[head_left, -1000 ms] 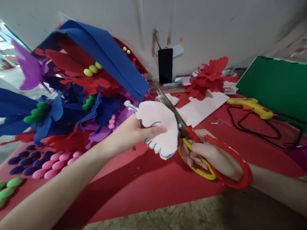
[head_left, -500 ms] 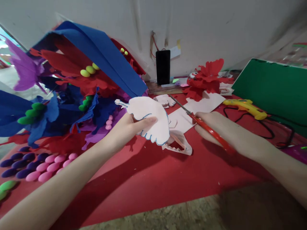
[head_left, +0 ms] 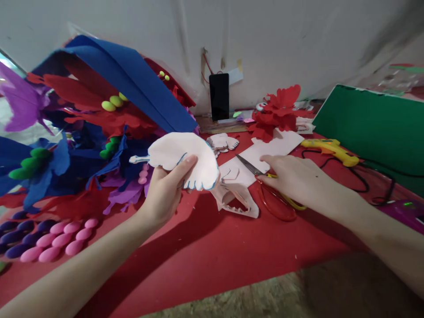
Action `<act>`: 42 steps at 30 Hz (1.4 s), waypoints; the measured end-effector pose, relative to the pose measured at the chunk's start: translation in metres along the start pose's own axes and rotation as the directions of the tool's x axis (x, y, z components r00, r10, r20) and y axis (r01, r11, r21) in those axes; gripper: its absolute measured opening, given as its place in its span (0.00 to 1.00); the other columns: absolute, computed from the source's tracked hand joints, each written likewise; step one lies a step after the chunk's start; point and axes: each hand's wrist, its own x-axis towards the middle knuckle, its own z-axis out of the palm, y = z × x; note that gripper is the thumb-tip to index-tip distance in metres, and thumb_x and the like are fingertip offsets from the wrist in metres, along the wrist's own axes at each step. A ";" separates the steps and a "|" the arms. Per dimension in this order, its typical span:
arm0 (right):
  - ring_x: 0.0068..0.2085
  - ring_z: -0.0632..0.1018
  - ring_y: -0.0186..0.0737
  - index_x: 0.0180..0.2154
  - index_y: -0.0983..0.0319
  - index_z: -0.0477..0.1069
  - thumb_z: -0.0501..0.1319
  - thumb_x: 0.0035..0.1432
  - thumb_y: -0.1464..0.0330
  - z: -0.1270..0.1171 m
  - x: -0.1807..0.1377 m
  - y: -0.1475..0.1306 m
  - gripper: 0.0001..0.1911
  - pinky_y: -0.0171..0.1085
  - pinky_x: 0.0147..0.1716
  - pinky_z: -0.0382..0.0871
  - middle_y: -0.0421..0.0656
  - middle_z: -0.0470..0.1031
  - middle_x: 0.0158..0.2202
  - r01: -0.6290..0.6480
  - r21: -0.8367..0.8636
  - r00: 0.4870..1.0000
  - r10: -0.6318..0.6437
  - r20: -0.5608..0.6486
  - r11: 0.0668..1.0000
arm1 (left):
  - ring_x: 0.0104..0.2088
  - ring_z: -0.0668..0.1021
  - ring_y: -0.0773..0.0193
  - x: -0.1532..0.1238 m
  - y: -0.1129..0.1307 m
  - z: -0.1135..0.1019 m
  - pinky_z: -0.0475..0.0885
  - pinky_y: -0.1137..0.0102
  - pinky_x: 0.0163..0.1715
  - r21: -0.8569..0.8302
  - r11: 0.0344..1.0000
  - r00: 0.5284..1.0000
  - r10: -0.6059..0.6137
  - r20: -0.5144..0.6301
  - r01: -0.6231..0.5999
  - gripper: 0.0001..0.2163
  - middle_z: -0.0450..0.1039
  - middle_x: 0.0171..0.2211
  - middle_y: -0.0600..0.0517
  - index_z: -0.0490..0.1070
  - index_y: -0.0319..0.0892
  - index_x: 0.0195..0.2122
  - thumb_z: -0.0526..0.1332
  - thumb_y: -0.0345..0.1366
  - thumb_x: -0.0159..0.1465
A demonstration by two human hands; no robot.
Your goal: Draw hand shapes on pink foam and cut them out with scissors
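Red table, left hand gripping cutout

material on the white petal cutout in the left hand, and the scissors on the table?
White petal cutout: looks like thin craft foam sheet, matte; it bends in the left hand without creasing, with a blue traced line along its edge. Could be thick paper.
Scissors: dull grey blades, likely steel; glossy red and yellow loop handles, probably plastic. The right hand rests on them.

Right hand hides the scissors' handles.
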 end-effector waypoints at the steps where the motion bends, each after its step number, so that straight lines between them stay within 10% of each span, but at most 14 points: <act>1: 0.44 0.71 0.56 0.46 0.65 0.66 0.54 0.54 0.61 0.000 -0.002 -0.006 0.20 0.47 0.36 0.64 0.54 0.70 0.42 0.103 0.055 0.993 -0.099 -0.065 0.993 | 0.25 0.67 0.71 -0.001 -0.003 0.001 0.65 0.77 0.23 -0.065 0.998 1.000 -0.006 -0.028 0.004 0.10 0.66 0.27 0.54 0.67 0.42 0.33 0.62 0.40 0.52; 4: 0.54 0.63 0.56 0.53 0.64 0.61 0.62 0.43 0.56 0.012 -0.006 -0.024 0.36 0.49 0.48 0.62 0.54 0.61 0.53 0.425 0.226 0.905 -0.412 -0.103 0.876 | 0.24 0.69 0.71 -0.002 -0.013 0.000 0.67 0.78 0.24 -0.167 0.980 0.994 -0.102 0.042 0.108 0.08 0.67 0.23 0.56 0.68 0.42 0.27 0.63 0.39 0.50; 8: 0.62 0.47 0.63 0.60 0.68 0.48 0.63 0.42 0.54 0.033 0.001 -0.030 0.48 0.56 0.56 0.49 0.61 0.44 0.62 0.430 0.235 0.897 -0.443 0.004 0.872 | 0.12 0.66 0.70 -0.004 -0.026 -0.005 0.58 0.76 0.10 -0.010 0.923 0.844 -0.348 0.408 0.385 0.11 0.65 0.11 0.53 0.68 0.37 0.18 0.67 0.39 0.44; 12: 0.63 0.45 0.62 0.61 0.71 0.46 0.63 0.45 0.57 0.036 0.008 -0.027 0.48 0.55 0.58 0.44 0.64 0.42 0.62 0.467 0.216 0.854 -0.500 0.140 0.858 | 0.11 0.67 0.69 -0.006 -0.033 -0.009 0.57 0.77 0.10 0.082 0.894 0.743 -0.415 0.525 0.441 0.11 0.68 0.12 0.52 0.71 0.37 0.18 0.67 0.40 0.42; 22: 0.47 0.70 0.48 0.43 0.70 0.69 0.53 0.52 0.76 0.035 0.007 -0.027 0.16 0.44 0.45 0.64 0.53 0.71 0.44 0.476 0.389 0.870 -0.487 -0.077 0.789 | 0.10 0.64 0.72 -0.005 -0.036 -0.014 0.55 0.79 0.09 0.106 0.875 0.685 -0.441 0.580 0.473 0.13 0.66 0.10 0.54 0.70 0.38 0.15 0.67 0.43 0.42; 42: 0.29 0.73 0.30 0.26 0.66 0.70 0.57 0.41 0.85 0.031 0.015 -0.024 0.12 0.27 0.28 0.65 0.40 0.74 0.27 0.429 0.542 0.900 -0.292 -0.323 0.723 | 0.13 0.66 0.72 -0.001 -0.056 -0.018 0.56 0.78 0.11 0.134 0.882 0.677 -0.437 0.592 0.452 0.18 0.66 0.14 0.54 0.68 0.36 0.22 0.68 0.46 0.42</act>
